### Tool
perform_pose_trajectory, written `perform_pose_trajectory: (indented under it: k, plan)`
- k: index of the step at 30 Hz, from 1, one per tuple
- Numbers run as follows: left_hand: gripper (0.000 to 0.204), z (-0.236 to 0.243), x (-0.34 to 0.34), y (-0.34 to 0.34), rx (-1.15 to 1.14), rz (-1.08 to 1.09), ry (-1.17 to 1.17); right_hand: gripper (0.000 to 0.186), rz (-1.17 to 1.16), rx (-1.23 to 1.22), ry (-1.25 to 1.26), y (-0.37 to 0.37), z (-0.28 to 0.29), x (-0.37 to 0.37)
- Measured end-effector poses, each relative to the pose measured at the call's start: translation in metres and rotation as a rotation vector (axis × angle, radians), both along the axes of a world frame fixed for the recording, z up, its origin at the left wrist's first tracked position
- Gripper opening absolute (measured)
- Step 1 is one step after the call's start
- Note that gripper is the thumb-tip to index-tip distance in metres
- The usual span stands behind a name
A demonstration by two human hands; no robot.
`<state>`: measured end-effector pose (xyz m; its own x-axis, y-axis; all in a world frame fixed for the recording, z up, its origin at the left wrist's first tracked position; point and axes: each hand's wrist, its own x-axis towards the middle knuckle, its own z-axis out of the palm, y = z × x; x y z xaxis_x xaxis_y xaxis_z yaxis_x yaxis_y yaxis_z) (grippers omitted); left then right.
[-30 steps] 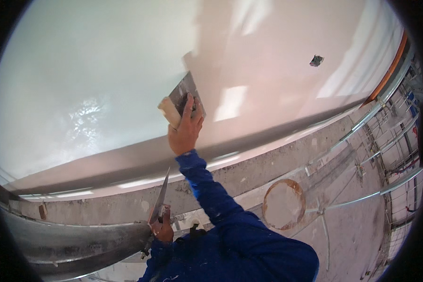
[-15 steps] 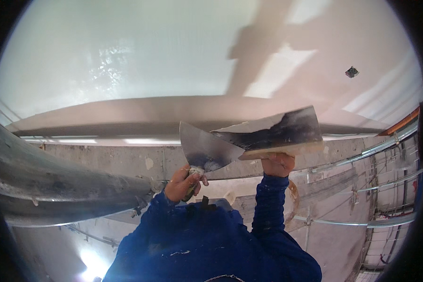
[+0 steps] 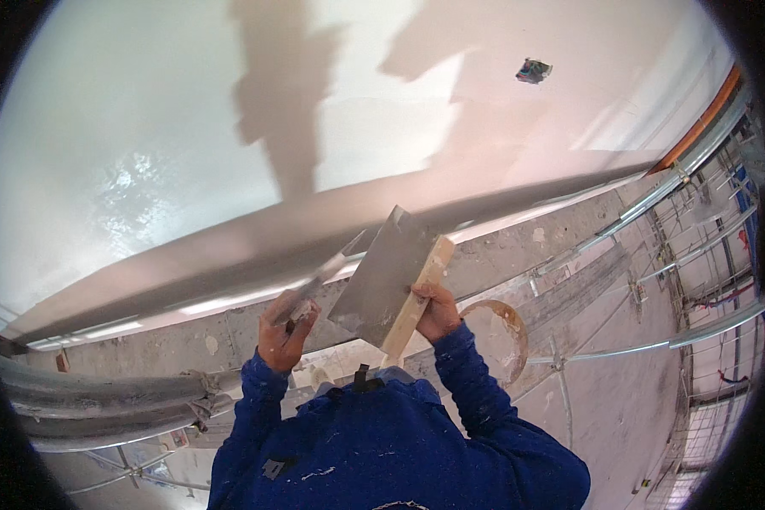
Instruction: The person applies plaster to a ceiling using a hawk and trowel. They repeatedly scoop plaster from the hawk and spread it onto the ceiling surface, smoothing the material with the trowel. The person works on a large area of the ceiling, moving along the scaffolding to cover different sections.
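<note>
My left hand (image 3: 285,331) is closed round the handle of a putty knife (image 3: 336,259). Its blade is turned nearly edge-on and points up and to the right. Close beside it, my right hand (image 3: 438,313) grips a wide plastering trowel (image 3: 389,274) by the wooden bar (image 3: 425,289) along its right edge. The trowel's broad metal face is grey, tilted, and looks mostly bare. Whether the two blades touch I cannot tell. Beyond both tools stretches a smooth plastered wall (image 3: 187,102), shiny at the left, with shadows falling on it.
A small hole (image 3: 533,70) with coloured bits inside opens in the wall. Metal scaffold tubes (image 3: 629,348) curve along the right. Thick grey rolls or pipes (image 3: 102,391) lie at the left. A round, plaster-stained rim (image 3: 518,340) shows below my right hand.
The view has swung, so the wall's lower edge slants now. The trowel has turned steeper and its light patch of plaster no longer shows. The putty knife has turned from face-on to edge-on.
</note>
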<state>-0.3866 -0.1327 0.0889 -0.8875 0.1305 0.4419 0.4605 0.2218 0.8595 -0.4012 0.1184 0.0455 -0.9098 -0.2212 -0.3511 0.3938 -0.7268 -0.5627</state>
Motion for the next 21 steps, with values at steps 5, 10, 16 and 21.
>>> perform_pose_trajectory:
  k: [5,10,16,21]
  plan:
    - [0.042,-0.008,-0.046,0.045,-0.569,0.094,0.499,0.042,0.113,-0.143,-0.054,0.008,-0.015,-0.004]
    - [0.046,-0.048,-0.061,0.063,-0.675,0.138,0.371,0.049,-0.023,-0.179,-0.002,0.052,-0.017,-0.006]
    - [0.055,-0.085,-0.023,0.072,-0.636,0.238,0.049,0.014,-0.758,0.403,0.29,0.196,-0.014,-0.084]
    - [0.057,-0.089,-0.008,0.084,-0.582,0.312,0.059,0.017,-1.013,1.056,0.38,0.286,-0.022,-0.188]
